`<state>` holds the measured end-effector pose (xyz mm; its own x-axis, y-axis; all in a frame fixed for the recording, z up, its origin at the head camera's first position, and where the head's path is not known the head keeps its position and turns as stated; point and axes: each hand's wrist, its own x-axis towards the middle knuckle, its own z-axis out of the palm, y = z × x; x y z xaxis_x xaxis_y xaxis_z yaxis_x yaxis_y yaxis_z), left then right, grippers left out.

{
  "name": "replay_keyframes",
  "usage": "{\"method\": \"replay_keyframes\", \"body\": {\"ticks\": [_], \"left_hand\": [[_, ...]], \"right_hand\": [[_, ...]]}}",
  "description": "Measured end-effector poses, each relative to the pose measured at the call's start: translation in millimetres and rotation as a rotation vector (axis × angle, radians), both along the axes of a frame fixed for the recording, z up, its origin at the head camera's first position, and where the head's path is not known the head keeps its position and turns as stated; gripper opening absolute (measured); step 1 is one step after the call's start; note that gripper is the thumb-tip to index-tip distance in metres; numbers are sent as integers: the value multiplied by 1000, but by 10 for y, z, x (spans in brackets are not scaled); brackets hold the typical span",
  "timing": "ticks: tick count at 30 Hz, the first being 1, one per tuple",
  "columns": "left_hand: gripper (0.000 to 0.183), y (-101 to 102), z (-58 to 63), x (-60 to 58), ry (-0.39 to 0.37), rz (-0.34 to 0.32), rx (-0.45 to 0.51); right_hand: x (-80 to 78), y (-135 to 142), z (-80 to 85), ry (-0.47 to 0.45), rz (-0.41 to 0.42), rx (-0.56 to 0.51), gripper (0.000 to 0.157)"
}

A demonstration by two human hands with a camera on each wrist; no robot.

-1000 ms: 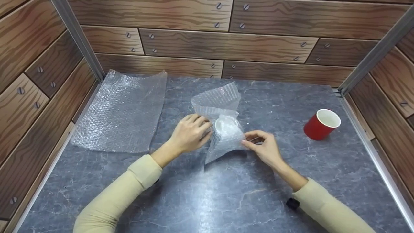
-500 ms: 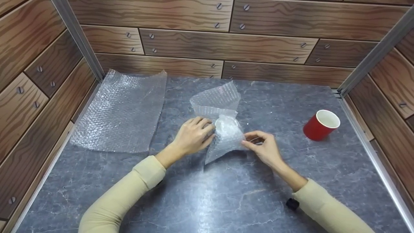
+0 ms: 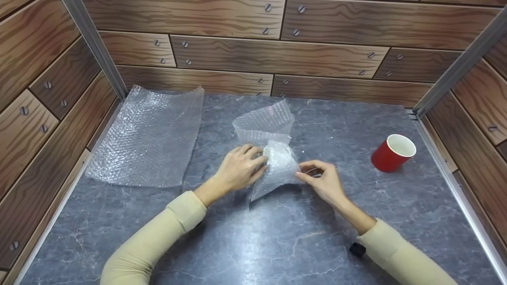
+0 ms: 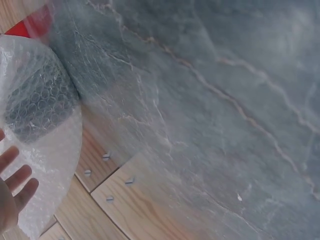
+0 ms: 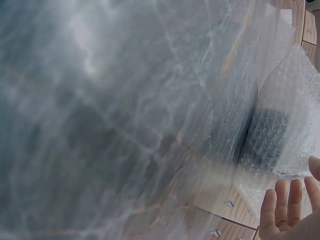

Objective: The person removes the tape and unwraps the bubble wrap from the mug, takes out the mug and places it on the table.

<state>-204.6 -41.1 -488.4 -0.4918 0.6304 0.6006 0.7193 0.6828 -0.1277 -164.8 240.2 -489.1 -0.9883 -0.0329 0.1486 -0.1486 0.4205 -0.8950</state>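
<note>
A sheet of bubble wrap [image 3: 271, 186] covers a pale, round-topped object at the table's middle. Through the wrap, a dark band [image 4: 40, 102] shows on the object in the left wrist view, and a matching dark part [image 5: 267, 137] in the right wrist view. The object's exact kind is hidden. My left hand [image 3: 241, 168] lies against the bundle's left side, its fingers [image 4: 17, 176] fairly straight and spread. On the other side, my right hand [image 3: 325, 182] pinches the wrap's right edge between thumb and forefinger. One loose flap [image 3: 266, 118] of wrap stands up behind the bundle.
Another flat bubble wrap sheet [image 3: 150, 138] lies at the left back. A red mug [image 3: 390, 156] with a white inside stands to the right. Wood-patterned walls [image 3: 253, 51] and metal rails [image 3: 465, 198] border the grey marbled table [image 3: 301, 253].
My left hand has slid slightly right and toward me, closer against the bundle. My right hand stays at the wrap's right edge, and the mug and flat sheet have not moved.
</note>
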Motion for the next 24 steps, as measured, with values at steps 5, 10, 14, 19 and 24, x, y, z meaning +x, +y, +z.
{"method": "replay_keyframes", "body": {"ticks": [5, 10, 14, 19, 24], "left_hand": [[20, 11, -20, 8, -11, 5, 21], [20, 30, -48, 14, -33, 10, 48], [19, 42, -52, 29, -39, 11, 72], [17, 53, -46, 37, -48, 15, 78], [16, 58, -51, 34, -59, 18, 79]], "right_hand": [[-6, -3, 10, -1, 4, 5, 21], [-14, -3, 22, -3, 9, 9, 20], [-19, -12, 28, -4, 7, 2, 20], [-30, -37, 59, 7, 16, -7, 21], [-39, -72, 98, 6, 21, -28, 24]]}}
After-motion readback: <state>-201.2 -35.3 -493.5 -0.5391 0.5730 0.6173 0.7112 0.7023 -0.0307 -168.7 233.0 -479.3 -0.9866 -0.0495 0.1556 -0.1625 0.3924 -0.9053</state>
